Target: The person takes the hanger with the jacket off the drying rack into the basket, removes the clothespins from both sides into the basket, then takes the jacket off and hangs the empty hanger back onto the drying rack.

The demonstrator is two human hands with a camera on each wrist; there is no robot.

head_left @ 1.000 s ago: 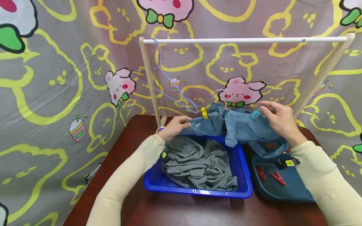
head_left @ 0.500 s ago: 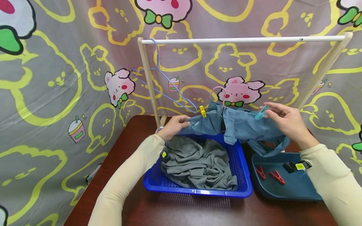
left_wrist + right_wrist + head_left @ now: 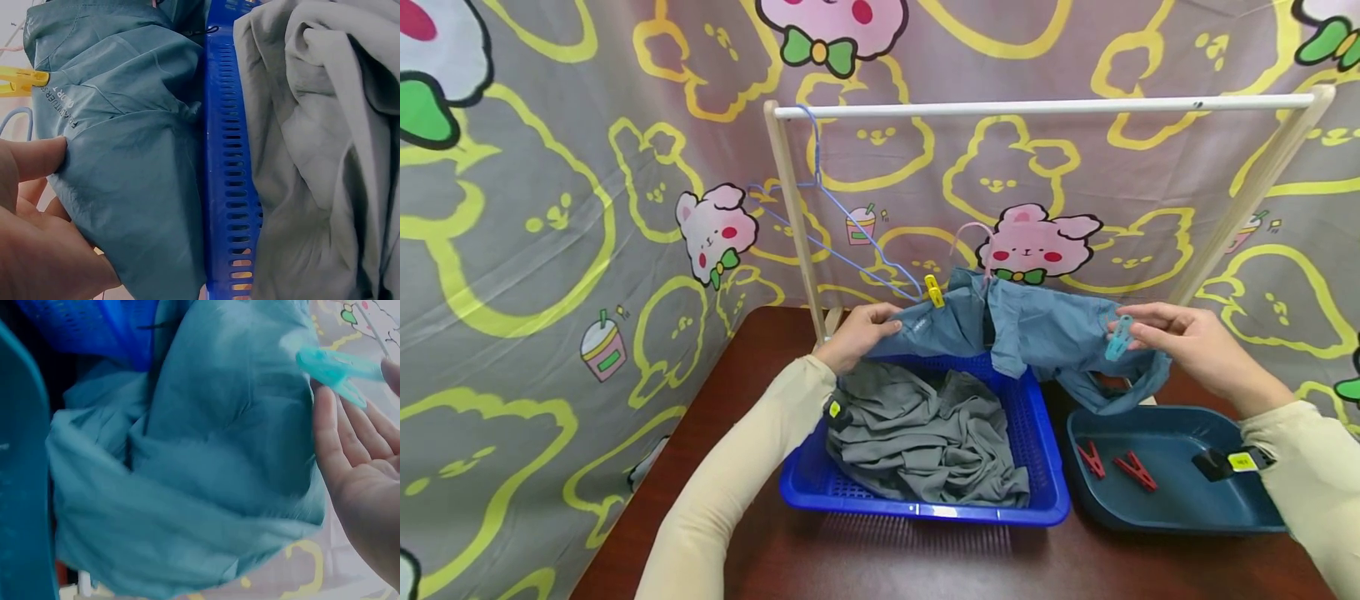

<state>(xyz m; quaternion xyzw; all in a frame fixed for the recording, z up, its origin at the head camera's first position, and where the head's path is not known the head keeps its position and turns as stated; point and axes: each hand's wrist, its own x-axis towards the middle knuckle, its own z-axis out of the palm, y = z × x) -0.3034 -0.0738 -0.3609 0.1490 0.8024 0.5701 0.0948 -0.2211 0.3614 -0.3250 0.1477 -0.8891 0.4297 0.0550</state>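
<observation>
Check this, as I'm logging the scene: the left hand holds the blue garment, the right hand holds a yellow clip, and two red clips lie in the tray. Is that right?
One colour is wrong: the head view shows the right hand holding a turquoise clip. The left hand holds the blue garment, and two red clips lie in the tray.

Slate-blue fabric garment (image 3: 1052, 325), small printed lettering (image 3: 67, 111). Translucent turquoise plastic clothespin (image 3: 1118, 337); yellow plastic one (image 3: 934, 292); two red plastic clothespins (image 3: 1136, 472). Pale-pink curved hanger hook (image 3: 989, 247). Plain grey cloth (image 3: 932, 442), bright-blue rectangular plastic basket (image 3: 925, 510). Dark-teal rounded tray (image 3: 1180, 454). Grey fabric backdrop (image 3: 520, 275): yellow bear outlines, pink rabbits (image 3: 1037, 237).
</observation>
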